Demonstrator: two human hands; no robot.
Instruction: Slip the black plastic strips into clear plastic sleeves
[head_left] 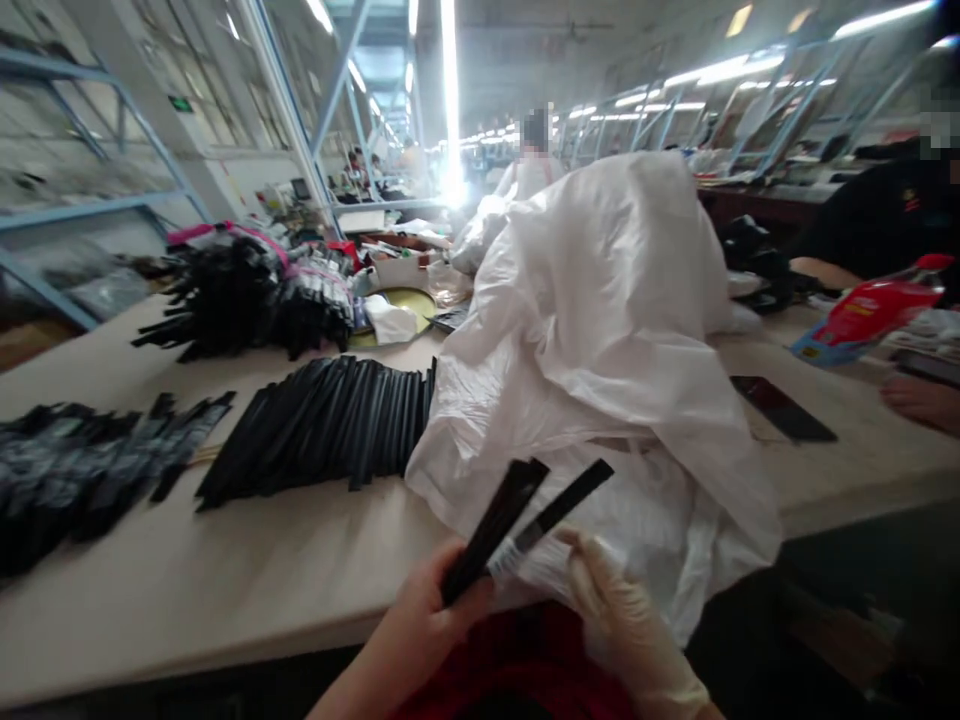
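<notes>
We note the long table (247,570), with a large white sack (600,330) heaped beyond the hands and blocking the far side. Left of it lies a row of black sleeves (322,425). Our left hand (420,625) is clamped on a black strip bundle (491,530), its long axis rising up-right. Our gloved right hand (626,620) pinches a labelled strip (559,510), pointing up-right.

Slim black packets (495,525) (one white-labelled) fanned upward, tilted right.
</notes>
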